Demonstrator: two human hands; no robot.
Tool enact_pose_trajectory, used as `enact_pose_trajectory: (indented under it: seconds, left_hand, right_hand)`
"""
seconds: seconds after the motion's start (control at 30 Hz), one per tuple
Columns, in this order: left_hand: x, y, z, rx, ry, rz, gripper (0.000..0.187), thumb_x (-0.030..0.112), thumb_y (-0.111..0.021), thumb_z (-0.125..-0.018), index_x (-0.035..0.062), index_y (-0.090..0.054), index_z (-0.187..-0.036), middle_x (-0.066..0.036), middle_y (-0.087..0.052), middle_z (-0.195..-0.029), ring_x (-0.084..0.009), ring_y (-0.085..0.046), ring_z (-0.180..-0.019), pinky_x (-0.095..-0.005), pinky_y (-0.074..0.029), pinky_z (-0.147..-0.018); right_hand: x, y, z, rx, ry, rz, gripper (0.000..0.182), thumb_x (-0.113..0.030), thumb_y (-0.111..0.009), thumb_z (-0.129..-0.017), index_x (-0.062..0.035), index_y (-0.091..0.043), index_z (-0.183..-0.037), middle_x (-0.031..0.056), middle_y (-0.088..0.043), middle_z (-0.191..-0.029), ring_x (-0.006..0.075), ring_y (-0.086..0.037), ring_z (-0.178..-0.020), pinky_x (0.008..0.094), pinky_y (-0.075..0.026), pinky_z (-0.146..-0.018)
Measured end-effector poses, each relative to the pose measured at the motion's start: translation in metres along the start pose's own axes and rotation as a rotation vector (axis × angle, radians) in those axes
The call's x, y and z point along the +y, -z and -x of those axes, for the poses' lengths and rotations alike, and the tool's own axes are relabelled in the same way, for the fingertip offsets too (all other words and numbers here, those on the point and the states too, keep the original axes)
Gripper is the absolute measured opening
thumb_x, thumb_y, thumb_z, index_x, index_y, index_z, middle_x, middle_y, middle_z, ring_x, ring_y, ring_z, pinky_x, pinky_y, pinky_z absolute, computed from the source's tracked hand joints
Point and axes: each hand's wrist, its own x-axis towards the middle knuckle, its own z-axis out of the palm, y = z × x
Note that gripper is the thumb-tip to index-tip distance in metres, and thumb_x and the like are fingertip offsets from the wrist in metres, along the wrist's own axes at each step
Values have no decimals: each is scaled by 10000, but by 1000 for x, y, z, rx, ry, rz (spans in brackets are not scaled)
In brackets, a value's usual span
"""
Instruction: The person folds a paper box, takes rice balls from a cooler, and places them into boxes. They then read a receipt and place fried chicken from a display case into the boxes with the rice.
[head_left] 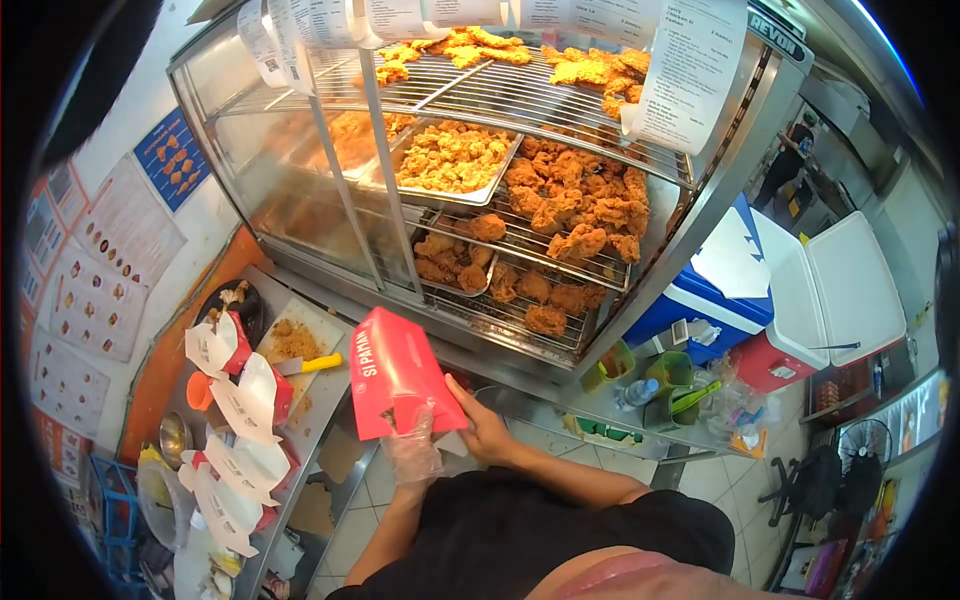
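A red takeaway box (395, 375) with white lettering is held up in front of the food warmer. My left hand (412, 452), in a clear plastic glove, grips its lower edge; the box hides some of those fingers. On the box's right side, my bare right hand (484, 425) is closed round the edge and a pale flap. What is inside the box cannot be seen. Several open takeaway boxes (245, 405) with white flaps stand in a row on the left counter. Near them, a knife (310, 365) with a yellow handle lies on a crumb-covered cutting board (322, 318).
The glass-sided warmer (400, 245) holds fried chicken (575, 195) on racks and a metal tray of small fried pieces (455, 157). Paper slips (690, 75) hang from its top. At right are a blue cooler (690, 305), a red cooler (775, 360) and plastic containers (608, 365).
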Motion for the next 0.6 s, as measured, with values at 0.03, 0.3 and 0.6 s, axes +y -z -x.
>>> enact_pose_trajectory:
  seconds: [0.03, 0.3, 0.6]
  left_hand:
    - [7, -2, -1, -25, 69, 115, 473, 116, -692, -976, 7, -491, -1390, -111, -650, -1241, -203, -680, -1003, -343, -550, -908]
    - [-55, 50, -22, -228, -223, 165, 336, 96, -726, -936, 20, -647, -1254, -128, -628, -1307, -247, -643, -1154, -416, -539, -997]
    - [7, 10, -4, -257, -116, -136, 462, 52, -774, -897, 18, -568, -1310, -108, -643, -1237, -197, -642, -1102, -347, -540, -936]
  right_hand:
    - [-1, 1, -1, 96, -74, -159, 555, -65, -636, -984, -44, -433, -1500, 221, -510, -1492, 246, -541, -1352, 359, -462, -1074]
    - [-16, 39, -1, -5, -144, -912, 312, -127, -599, -1037, -3, -581, -1323, 146, -543, -1468, 210, -553, -1299, 348, -493, -1042]
    - [-43, 50, -15, 89, 263, 38, 534, -74, -864, -782, -130, -709, -1290, 203, -454, -1540, 303, -664, -1164, 387, -576, -937]
